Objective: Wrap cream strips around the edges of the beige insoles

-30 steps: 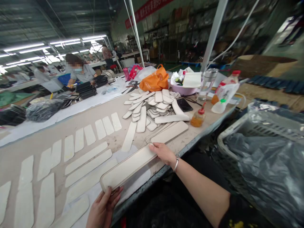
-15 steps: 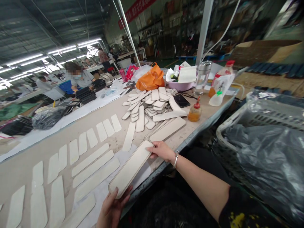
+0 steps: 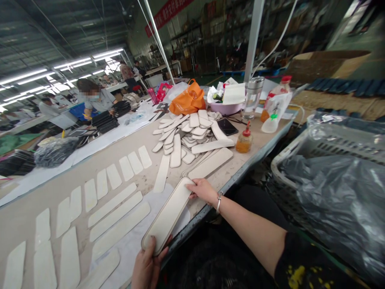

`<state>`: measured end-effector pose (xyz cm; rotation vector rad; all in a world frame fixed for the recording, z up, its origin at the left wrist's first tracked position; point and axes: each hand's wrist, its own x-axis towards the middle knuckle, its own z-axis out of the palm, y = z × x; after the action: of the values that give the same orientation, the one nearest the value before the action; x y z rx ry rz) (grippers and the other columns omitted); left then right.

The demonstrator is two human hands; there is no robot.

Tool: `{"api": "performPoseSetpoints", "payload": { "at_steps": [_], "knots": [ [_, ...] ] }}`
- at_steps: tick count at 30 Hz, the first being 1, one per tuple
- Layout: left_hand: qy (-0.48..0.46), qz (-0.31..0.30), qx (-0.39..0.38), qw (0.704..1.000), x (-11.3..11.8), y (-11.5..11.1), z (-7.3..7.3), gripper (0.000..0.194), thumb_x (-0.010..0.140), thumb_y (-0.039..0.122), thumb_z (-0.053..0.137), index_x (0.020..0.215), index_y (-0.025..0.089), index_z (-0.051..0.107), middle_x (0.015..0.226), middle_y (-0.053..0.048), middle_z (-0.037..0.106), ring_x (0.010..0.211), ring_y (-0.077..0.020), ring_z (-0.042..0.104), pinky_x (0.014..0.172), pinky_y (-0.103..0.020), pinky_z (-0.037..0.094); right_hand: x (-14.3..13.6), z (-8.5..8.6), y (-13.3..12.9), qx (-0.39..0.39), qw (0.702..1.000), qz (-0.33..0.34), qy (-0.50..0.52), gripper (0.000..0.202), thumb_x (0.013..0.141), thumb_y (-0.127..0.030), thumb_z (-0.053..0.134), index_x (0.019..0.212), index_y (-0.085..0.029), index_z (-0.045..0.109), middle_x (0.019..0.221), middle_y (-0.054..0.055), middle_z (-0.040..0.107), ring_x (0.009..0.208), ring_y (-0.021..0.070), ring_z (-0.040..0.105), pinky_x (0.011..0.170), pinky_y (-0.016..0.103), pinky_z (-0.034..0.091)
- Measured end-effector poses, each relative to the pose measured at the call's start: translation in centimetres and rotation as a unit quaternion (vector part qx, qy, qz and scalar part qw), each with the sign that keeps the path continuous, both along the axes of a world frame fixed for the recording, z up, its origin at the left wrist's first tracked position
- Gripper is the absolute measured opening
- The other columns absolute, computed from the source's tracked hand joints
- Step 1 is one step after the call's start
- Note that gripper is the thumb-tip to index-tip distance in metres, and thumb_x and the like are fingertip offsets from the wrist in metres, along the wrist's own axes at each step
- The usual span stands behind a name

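Note:
A long, pale strip-shaped panel with rounded ends and a darker edge (image 3: pixel 168 212) is held slantwise above the table's near edge. My left hand (image 3: pixel 148 261) grips its lower end, thumb on top and fingers beneath. At the upper end, my right hand (image 3: pixel 204 190) pinches the corner; a bracelet circles that wrist. Beyond it lie larger matching panels (image 3: pixel 210 163) in a small stack and a heap of shorter panels (image 3: pixel 176 150). Separate pale strips (image 3: pixel 116 216) are laid out in rows to the left, some on a white sheet (image 3: pixel 168 192).
A bottle of amber liquid (image 3: pixel 244 140) stands near the table edge, with a glass jar (image 3: pixel 254 98) and an orange bag (image 3: pixel 189 98) behind. A plastic crate (image 3: pixel 279 168) holding grey plastic sits right of the table. A co-worker (image 3: pixel 98 98) works across the table.
The lower end of the held panel has shifted slightly right and up with my left hand. My view has turned a little, so the surroundings sit further left.

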<state>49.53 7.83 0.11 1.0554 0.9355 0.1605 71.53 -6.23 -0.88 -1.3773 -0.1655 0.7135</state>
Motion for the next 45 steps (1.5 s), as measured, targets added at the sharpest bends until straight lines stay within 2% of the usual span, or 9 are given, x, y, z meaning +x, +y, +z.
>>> {"api": "performPoseSetpoints", "payload": {
  "at_steps": [17,21,23,26,29,33,36,40,45],
  "knots": [
    [0.021,-0.034,0.046,0.998,-1.1,0.9,0.3,0.046,0.076,0.035,0.062,0.117,0.017,0.051,0.111,-0.011,0.061,0.09,-0.0234,0.064,0.062,-0.029,0.056,0.1,-1.1,-0.6,-0.079,0.992,0.071,-0.064,0.016,0.073,-0.032,0.06,0.073,-0.016,0.062,0.064,0.0,0.062,0.049,0.0121,0.058,0.043,0.02,0.047],
    [0.062,-0.071,0.169,0.981,-2.1,3.0,0.8,0.046,0.075,0.042,0.06,0.112,0.016,0.054,0.11,-0.01,0.062,0.092,-0.0231,0.062,0.061,-0.028,0.054,-0.8,-1.0,-0.6,-0.109,0.981,0.112,-0.117,0.018,0.073,-0.032,0.061,0.085,-0.018,0.063,0.069,0.0,0.064,0.052,0.0134,0.059,0.047,0.022,0.047],
    [0.127,-0.075,0.314,0.938,-2.6,4.1,0.9,0.049,0.075,0.045,0.058,0.114,0.014,0.053,0.107,-0.011,0.062,0.094,-0.0253,0.061,0.07,-0.034,0.053,-1.5,-1.1,-0.3,-0.149,0.962,0.115,-0.198,0.031,0.072,-0.031,0.063,0.1,-0.019,0.061,0.078,0.001,0.066,0.059,0.0153,0.061,0.056,0.025,0.049],
    [0.201,-0.05,0.548,0.811,-3.0,4.4,0.9,0.061,0.076,0.044,0.056,0.126,0.013,0.044,0.12,-0.017,0.055,0.108,-0.0302,0.054,0.088,-0.046,0.045,-2.8,-1.2,0.1,-0.228,0.905,0.116,-0.34,0.049,0.071,-0.031,0.064,0.117,-0.017,0.053,0.092,0.006,0.067,0.08,0.0209,0.063,0.075,0.032,0.048],
    [0.138,-0.102,0.68,0.713,-2.0,2.1,0.6,0.057,0.084,0.038,0.045,0.134,0.014,0.034,0.136,-0.016,0.041,0.128,-0.0274,0.035,0.103,-0.045,0.033,-3.9,-1.3,0.4,-0.285,0.845,0.142,-0.429,0.053,0.075,-0.034,0.06,0.124,-0.016,0.049,0.103,0.01,0.065,0.091,0.0248,0.061,0.084,0.036,0.045],
    [0.059,-0.3,0.666,0.681,1.9,-2.3,-0.1,0.059,0.088,0.043,0.035,0.138,0.012,0.028,0.143,-0.015,0.03,0.135,-0.0261,0.018,0.108,-0.045,0.024,-4.4,-1.7,0.7,-0.313,0.798,0.162,-0.49,0.054,0.079,-0.038,0.056,0.128,-0.016,0.046,0.116,0.012,0.059,0.1,0.0267,0.059,0.086,0.036,0.045],
    [0.072,-0.349,0.652,0.669,4.4,-3.4,-0.7,0.069,0.086,0.054,0.031,0.138,0.009,0.026,0.145,-0.018,0.023,0.136,-0.0293,0.013,0.109,-0.049,0.018,-4.4,-2.0,0.8,-0.323,0.782,0.169,-0.506,0.053,0.08,-0.038,0.054,0.127,-0.015,0.046,0.118,0.012,0.058,0.1,0.0268,0.059,0.085,0.037,0.046],
    [0.072,-0.391,0.67,0.627,3.7,-1.1,-1.3,0.069,0.087,0.056,0.025,0.139,0.01,0.024,0.147,-0.015,0.021,0.137,-0.026,0.01,0.11,-0.045,0.013,-4.5,-2.1,0.9,-0.339,0.775,0.173,-0.504,0.055,0.08,-0.04,0.055,0.127,-0.015,0.046,0.118,0.011,0.059,0.099,0.0272,0.059,0.084,0.037,0.047],
    [0.097,-0.436,0.704,0.552,-1.3,4.4,-1.5,0.065,0.089,0.051,0.029,0.141,0.015,0.016,0.149,-0.01,0.016,0.137,-0.0232,0.009,0.111,-0.041,0.015,-4.5,-1.3,1.1,-0.367,0.78,0.181,-0.473,0.055,0.08,-0.041,0.055,0.128,-0.016,0.046,0.111,0.011,0.062,0.095,0.0259,0.06,0.083,0.036,0.046]
  ]
}}
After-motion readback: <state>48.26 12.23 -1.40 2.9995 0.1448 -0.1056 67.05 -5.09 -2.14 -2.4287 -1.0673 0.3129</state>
